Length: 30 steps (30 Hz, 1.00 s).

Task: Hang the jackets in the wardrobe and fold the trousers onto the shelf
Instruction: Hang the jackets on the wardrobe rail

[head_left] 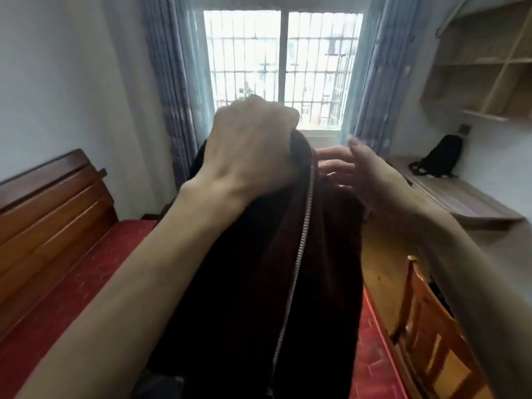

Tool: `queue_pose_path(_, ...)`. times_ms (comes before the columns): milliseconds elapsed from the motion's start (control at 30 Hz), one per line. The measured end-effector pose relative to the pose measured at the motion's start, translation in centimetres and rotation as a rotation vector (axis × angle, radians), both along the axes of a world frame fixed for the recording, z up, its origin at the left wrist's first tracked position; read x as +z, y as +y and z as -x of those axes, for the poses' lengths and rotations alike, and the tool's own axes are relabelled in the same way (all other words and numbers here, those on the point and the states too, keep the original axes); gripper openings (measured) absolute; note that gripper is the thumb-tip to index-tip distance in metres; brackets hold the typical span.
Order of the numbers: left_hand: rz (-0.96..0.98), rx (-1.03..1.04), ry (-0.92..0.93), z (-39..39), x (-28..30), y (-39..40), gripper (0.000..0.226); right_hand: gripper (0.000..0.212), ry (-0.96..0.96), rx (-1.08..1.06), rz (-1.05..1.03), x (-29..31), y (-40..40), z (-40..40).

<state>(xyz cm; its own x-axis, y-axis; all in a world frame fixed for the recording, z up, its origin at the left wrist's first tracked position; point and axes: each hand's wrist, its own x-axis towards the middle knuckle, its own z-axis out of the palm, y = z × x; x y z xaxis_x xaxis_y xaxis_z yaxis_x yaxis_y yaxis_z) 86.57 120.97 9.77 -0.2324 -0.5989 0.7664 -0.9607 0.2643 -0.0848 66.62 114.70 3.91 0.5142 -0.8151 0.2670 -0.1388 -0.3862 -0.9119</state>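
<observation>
1. Jacket first: your dark, maroon-black garment is held up in front of you, above the bed, and it hangs down to the bottom edge of the view. The cloth looks soft and a little ribbed, and a metal zipper with small silver teeth runs down its middle in a long, slightly curved line.
2. Your left hand is clenched around the top of the jacket — the fingers are curled over the fabric at the collar end, and the knuckles point to the window.
3. Your right hand is just beside the top of the zipper, on the right side of the jacket. Its fingers are spread and loose; they seem to touch the edge of the cloth, but the blur does not let you tell if they pinch something.
4. Around you: a red, patterned bed cover lies below the jacket, with a brown wooden headboard of wide planks at the left.
5. Behind the hands is a bright window with metal bars, between two blue-purple curtains.
6. At the right, a pale wooden desk carries a black bag, open box-shaped shelves hang above it, and a wooden chair stands near your right forearm.
7. The jacket and your two arms hide the middle of the bed.
</observation>
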Motion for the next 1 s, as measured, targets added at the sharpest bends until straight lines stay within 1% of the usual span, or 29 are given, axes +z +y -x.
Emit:
queue_pose_path(33, -0.06, 0.012, -0.029, -0.4, -0.6, 0.3, 0.025, 0.058, 0.074, 0.076, -0.027, -0.1, 0.5, -0.7)
queue_pose_path(67, -0.098, 0.022, -0.055, -1.2, -1.6, 0.3, 0.026, 0.058, 0.175, 0.175, -0.011, -0.6, 1.1, -1.6)
queue_pose_path(100, -0.152, 0.058, -0.079, -2.0, -2.7, 0.3, 0.025, 0.061, 0.313, 0.224, 0.051, -1.3, 2.0, -2.7)
queue_pose_path(133, -0.191, 0.079, -0.091, -2.7, -3.5, 0.1, 0.023, 0.067, 0.416, 0.233, 0.094, -2.0, 2.5, -3.8)
queue_pose_path(167, -0.227, 0.098, -0.104, -3.6, -4.3, -0.1, 0.023, 0.074, 0.476, 0.221, 0.115, -2.7, 2.8, -4.8)
queue_pose_path(200, -0.262, 0.113, -0.109, -4.4, -5.0, -0.3, 0.024, 0.079, 0.498, 0.211, 0.108, -3.3, 3.0, -5.8)
queue_pose_path(267, -0.327, 0.137, -0.08, -6.2, -6.4, -0.6, 0.023, 0.088, 0.484, 0.274, 0.035, -4.1, 3.5, -7.8)
queue_pose_path(300, -0.358, 0.154, -0.054, -7.1, -7.0, -0.5, 0.02, 0.092, 0.485, 0.283, 0.002, -4.7, 3.6, -8.9)
queue_pose_path(333, -0.381, 0.174, -0.033, -7.8, -7.6, -0.4, 0.014, 0.093, 0.507, 0.257, 0.025, -5.6, 3.6, -10.2)
queue_pose_path(367, -0.401, 0.195, -0.023, -8.4, -8.1, -0.2, 0.009, 0.086, 0.52, 0.199, 0.08, -6.6, 3.6, -11.6)
queue_pose_path(433, -0.441, 0.237, -0.02, -9.6, -9.2, 0.2, 0.01, 0.05, 0.463, 0.065, 0.174, -8.7, 3.1, -14.1)
queue_pose_path(467, -0.466, 0.26, -0.007, -10.2, -9.7, 0.4, 0.012, 0.036, 0.421, 0.02, 0.185, -9.3, 2.9, -15.0)
queue_pose_path(500, -0.483, 0.278, 0.006, -10.8, -10.3, 0.7, 0.012, 0.033, 0.389, -0.005, 0.179, -9.8, 2.4, -15.6)
queue_pose_path(567, -0.498, 0.306, 0.057, -11.9, -11.2, 1.3, 0.009, 0.038, 0.363, -0.044, 0.131, -9.9, 1.3, -16.4)
queue_pose_path(600, -0.501, 0.306, 0.082, -12.4, -11.7, 1.6, 0.007, 0.036, 0.365, -0.056, 0.11, -9.5, 0.8, -16.5)
queue_pose_path(667, -0.501, 0.235, 0.18, -13.2, -12.6, 2.0, 0.01, 0.031, 0.356, -0.062, 0.069, -8.4, -0.1, -16.7)
queue_pose_path(700, -0.505, 0.163, 0.263, -13.7, -13.1, 2.3, 0.012, 0.032, 0.347, -0.05, 0.047, -7.7, -0.5, -16.8)
queue_pose_path(767, -0.536, 0.057, 0.433, -15.1, -14.7, 2.7, 0.024, 0.036, 0.327, -0.026, 0.004, -6.4, -1.1, -17.0)
queue_pose_path(800, -0.565, 0.053, 0.494, -15.7, -15.6, 3.0, 0.033, 0.032, 0.329, -0.018, -0.013, -5.9, -1.5, -17.1)
queue_pose_path(900, -0.741, 0.074, 0.698, -17.4, -19.2, 3.8, 0.055, 0.025, 0.309, 0.042, -0.062, -4.9, -2.1, -17.1)
queue_pose_path(967, -0.815, 0.105, 0.818, -18.1, -22.1, 4.4, 0.069, 0.012, 0.261, 0.09, -0.103, -4.4, -2.0, -17.0)
queue_pose_path(1000, -0.838, 0.152, 0.863, -18.5, -23.5, 4.8, 0.077, 0.015, 0.23, 0.118, -0.12, -4.2, -1.9, -16.8)
